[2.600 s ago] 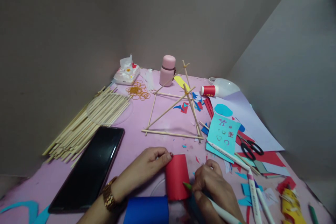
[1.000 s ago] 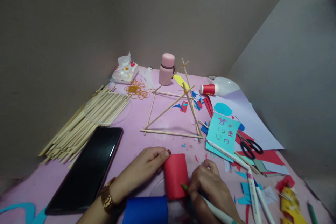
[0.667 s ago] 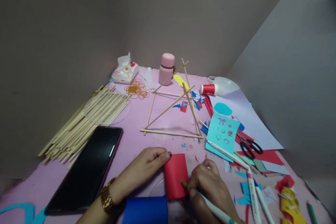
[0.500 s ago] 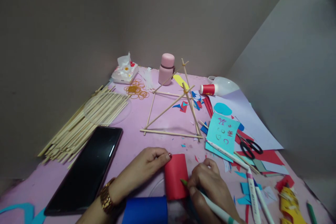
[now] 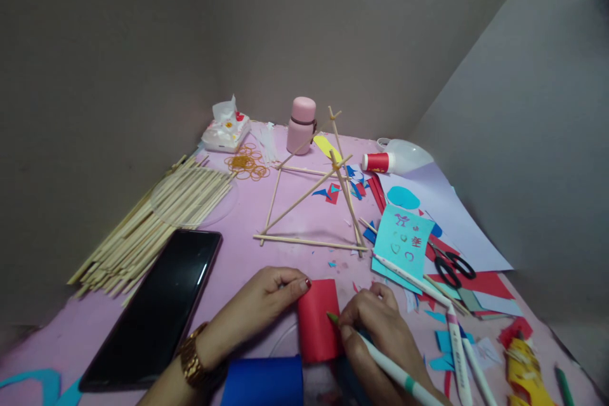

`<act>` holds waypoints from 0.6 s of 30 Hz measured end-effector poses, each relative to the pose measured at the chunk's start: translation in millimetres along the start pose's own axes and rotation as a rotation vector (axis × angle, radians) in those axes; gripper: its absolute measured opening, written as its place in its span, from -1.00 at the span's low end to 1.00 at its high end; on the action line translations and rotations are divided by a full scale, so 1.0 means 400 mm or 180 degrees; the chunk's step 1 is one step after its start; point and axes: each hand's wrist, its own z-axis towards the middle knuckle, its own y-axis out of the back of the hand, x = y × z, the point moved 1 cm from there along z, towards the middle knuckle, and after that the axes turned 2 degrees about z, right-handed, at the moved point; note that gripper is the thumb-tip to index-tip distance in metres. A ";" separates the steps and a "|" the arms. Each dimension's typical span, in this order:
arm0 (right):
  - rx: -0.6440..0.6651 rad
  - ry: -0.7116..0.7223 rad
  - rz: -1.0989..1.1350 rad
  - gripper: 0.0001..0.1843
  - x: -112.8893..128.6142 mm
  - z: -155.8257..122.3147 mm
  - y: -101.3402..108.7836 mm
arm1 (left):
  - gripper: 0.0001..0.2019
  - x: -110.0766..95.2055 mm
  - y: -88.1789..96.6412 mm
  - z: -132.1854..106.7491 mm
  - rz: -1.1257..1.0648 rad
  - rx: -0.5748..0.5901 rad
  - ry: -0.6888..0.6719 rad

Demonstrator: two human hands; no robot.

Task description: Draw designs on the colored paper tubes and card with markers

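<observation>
A curved piece of red paper (image 5: 316, 323) lies in front of me. My left hand (image 5: 278, 295) pinches its upper left edge between thumb and fingers. In my right hand (image 5: 380, 336) is a white felt-tip pen (image 5: 385, 365) with a green band, its green tip at the right part of the red paper. No mark from it can be made out there. A curved piece of blue paper (image 5: 266, 382) sits just below, near my left wrist. Beyond my hands stands a frame of wooden sticks (image 5: 309, 242) joined with rubber bands.
At left lie a black phone (image 5: 157, 311), a pile of wooden sticks (image 5: 143, 235) and rubber bands (image 5: 247, 162). A pink bottle (image 5: 302, 127) stands behind. To the right are a drawn-on turquoise paper (image 5: 404, 241), scissors (image 5: 454, 268), pens (image 5: 459, 349), paper scraps and a paper cup (image 5: 378, 162).
The pen tip in my right hand has moved slightly upward on the red paper, and the pen's rear end has shifted a little. My left hand holds almost still.
</observation>
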 end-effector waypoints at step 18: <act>0.0010 -0.0201 0.0260 -0.85 0.011 0.002 0.034 | -0.64 0.004 0.002 0.004 -0.0020 -0.0018 0.0036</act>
